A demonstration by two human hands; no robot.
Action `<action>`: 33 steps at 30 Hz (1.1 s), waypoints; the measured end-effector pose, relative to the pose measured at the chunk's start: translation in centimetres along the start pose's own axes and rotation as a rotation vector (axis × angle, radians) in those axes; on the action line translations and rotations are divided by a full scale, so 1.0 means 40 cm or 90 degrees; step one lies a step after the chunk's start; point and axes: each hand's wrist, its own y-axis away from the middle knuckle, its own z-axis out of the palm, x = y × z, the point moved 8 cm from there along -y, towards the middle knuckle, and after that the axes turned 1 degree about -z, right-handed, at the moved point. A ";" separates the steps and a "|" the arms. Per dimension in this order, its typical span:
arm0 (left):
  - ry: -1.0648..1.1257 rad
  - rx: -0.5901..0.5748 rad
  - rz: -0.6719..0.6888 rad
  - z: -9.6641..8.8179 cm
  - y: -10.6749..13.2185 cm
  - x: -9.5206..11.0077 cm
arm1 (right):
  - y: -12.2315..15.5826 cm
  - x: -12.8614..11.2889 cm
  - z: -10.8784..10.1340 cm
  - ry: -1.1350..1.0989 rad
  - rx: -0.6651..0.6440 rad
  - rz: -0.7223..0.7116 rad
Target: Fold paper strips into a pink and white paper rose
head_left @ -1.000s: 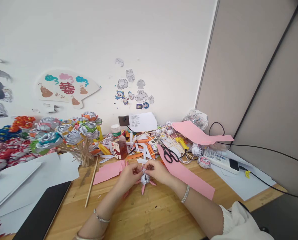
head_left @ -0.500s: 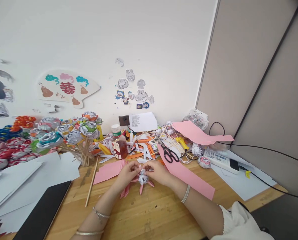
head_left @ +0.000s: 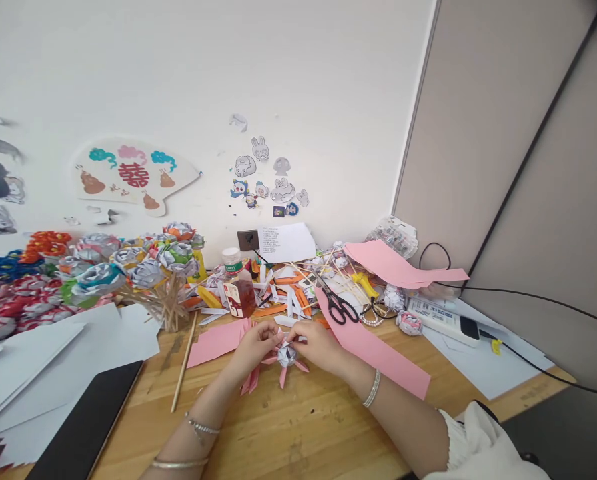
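Shifted slightly toward 12 o'clock, the left hand [head_left: 255, 347] and right hand [head_left: 319, 344] both pinch the small grey-and-pink folded-paper flower [head_left: 287, 355] between them.

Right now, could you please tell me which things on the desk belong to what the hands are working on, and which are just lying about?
In use: left hand and right hand, both pinching the small flower; pink petals around it.
Lying about: scissors, bottle, skewer, pink strip, flower bunch, tablet.
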 end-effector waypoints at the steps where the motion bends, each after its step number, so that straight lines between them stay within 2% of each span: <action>1: 0.000 0.006 -0.003 -0.001 -0.001 -0.001 | 0.000 -0.008 -0.003 0.006 0.006 -0.026; 6: -0.003 0.041 0.005 -0.012 -0.002 0.006 | 0.002 -0.044 -0.017 0.014 0.005 -0.107; 13: -0.019 0.066 0.035 -0.016 0.003 0.028 | -0.001 -0.031 -0.015 -0.040 -0.033 -0.030; 15: -0.024 0.078 0.041 -0.017 0.005 0.032 | 0.000 -0.033 -0.012 -0.008 -0.022 -0.061; 18: -0.026 0.102 0.046 -0.022 0.008 0.033 | 0.008 -0.057 -0.007 0.061 -0.006 -0.158; 20: -0.026 0.115 0.045 -0.026 0.009 0.031 | 0.017 -0.078 0.001 0.112 -0.016 -0.223; 22: -0.025 0.123 0.042 -0.029 0.009 0.028 | 0.024 -0.093 0.004 0.143 -0.023 -0.249; 33: -0.020 0.163 0.029 -0.041 0.013 0.018 | 0.032 -0.105 0.015 0.200 -0.043 -0.241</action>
